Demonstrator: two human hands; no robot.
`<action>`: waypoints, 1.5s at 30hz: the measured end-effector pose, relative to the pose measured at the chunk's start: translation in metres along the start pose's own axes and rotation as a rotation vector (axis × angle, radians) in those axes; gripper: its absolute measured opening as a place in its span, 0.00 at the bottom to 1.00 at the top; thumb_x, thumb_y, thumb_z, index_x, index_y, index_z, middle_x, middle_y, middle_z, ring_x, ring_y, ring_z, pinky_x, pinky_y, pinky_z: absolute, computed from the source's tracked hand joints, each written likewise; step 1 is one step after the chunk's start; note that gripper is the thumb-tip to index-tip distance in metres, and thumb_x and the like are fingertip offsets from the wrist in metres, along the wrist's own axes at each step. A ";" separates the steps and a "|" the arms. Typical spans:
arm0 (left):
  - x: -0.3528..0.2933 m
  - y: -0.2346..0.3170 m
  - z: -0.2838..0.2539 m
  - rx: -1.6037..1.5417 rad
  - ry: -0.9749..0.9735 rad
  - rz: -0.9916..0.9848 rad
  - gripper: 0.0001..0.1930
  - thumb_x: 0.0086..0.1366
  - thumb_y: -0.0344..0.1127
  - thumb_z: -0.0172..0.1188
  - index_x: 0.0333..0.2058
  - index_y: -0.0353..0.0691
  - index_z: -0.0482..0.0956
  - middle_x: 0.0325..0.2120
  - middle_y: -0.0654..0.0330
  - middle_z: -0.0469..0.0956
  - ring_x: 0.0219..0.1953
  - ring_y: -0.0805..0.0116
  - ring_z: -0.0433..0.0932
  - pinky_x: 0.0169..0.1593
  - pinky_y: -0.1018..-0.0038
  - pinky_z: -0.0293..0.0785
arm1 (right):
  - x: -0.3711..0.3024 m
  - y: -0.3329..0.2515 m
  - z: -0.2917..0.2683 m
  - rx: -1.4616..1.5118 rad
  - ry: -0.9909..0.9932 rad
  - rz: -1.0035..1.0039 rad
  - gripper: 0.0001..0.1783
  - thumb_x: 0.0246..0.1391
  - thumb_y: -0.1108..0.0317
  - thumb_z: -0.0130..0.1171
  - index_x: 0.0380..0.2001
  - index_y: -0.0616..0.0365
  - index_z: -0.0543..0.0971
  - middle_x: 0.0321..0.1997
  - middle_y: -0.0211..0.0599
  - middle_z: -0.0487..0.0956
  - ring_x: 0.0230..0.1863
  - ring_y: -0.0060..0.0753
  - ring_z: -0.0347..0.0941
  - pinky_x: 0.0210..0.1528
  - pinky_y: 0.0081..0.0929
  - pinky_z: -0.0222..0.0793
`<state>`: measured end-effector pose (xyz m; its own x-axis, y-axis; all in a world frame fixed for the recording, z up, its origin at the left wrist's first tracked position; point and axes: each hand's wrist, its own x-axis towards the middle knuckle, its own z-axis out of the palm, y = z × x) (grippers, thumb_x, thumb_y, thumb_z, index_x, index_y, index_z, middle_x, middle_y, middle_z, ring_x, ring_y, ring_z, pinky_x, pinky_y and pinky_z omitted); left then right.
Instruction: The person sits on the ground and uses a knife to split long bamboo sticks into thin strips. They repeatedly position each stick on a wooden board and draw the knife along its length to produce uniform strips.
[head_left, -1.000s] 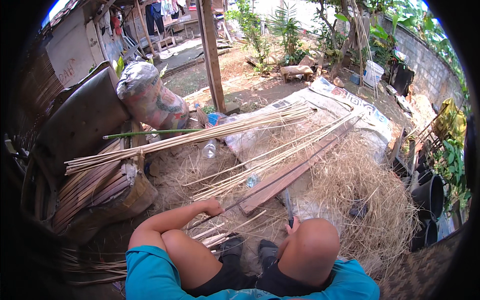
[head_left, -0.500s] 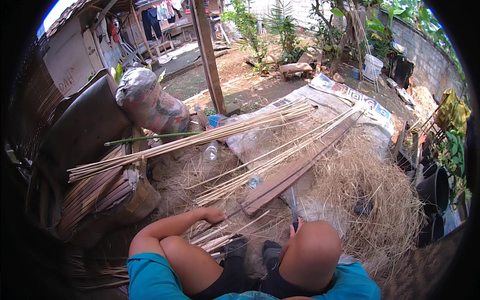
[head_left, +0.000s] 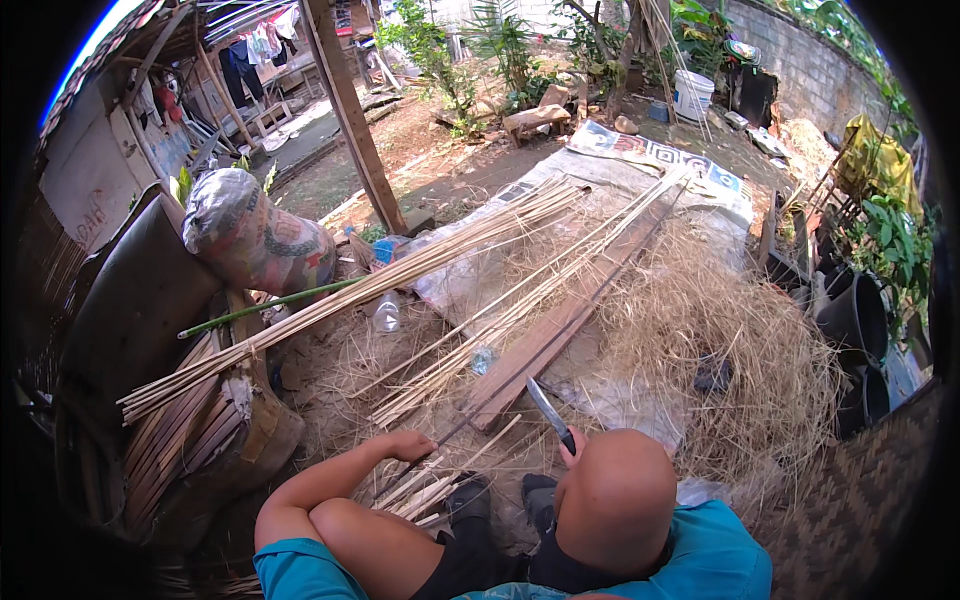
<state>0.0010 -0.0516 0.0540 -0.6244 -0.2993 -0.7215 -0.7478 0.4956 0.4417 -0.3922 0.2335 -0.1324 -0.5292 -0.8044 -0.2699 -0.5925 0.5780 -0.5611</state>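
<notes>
My left hand is closed on a long, thin dark strip. The strip runs away to the upper right along a reddish-brown wooden plank. Beside my right knee, my right hand grips the black handle of a knife; the knee partly hides that hand. The blade points up and to the left, its tip close to the plank's near end. Pale split sticks lie below the strip by my feet. More long pale sticks stretch out left of the plank.
A bundle of long sticks slants across the left, near a green pole and a stuffed sack. Dry fibre shavings heap up on the right, beside black buckets. A wooden post stands ahead.
The knife's blade has swung leftward toward the plank's near end. My left hand keeps its hold on the strip. The whole view has shifted, with the yard now farther left in the picture.
</notes>
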 end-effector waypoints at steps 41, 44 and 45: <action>0.285 0.220 -0.077 -0.316 0.780 -0.014 0.24 0.72 0.52 0.51 0.43 0.36 0.85 0.45 0.42 0.82 0.51 0.42 0.80 0.54 0.53 0.76 | -0.028 -0.173 -0.021 1.043 -1.096 0.263 0.16 0.68 0.65 0.54 0.54 0.61 0.73 0.40 0.37 0.79 0.34 0.26 0.79 0.36 0.26 0.79; 0.315 0.220 -0.070 -0.396 0.801 -0.047 0.17 0.70 0.44 0.54 0.43 0.36 0.85 0.43 0.41 0.83 0.49 0.40 0.81 0.53 0.53 0.77 | -0.015 -0.186 -0.049 0.788 -0.917 0.067 0.16 0.68 0.65 0.53 0.51 0.67 0.76 0.38 0.37 0.81 0.33 0.25 0.78 0.35 0.27 0.78; 0.319 0.220 -0.071 -0.434 0.827 -0.055 0.15 0.68 0.40 0.55 0.43 0.36 0.85 0.43 0.41 0.83 0.49 0.40 0.81 0.53 0.53 0.77 | -0.003 -0.183 -0.055 0.781 -0.885 0.084 0.17 0.68 0.65 0.53 0.50 0.70 0.76 0.36 0.37 0.81 0.31 0.25 0.78 0.34 0.27 0.78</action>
<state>-0.3790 -0.0959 -0.0411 -0.4226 -0.8812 -0.2120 -0.6958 0.1656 0.6989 -0.3156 0.1382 0.0144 0.2380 -0.7603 -0.6044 0.1187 0.6404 -0.7588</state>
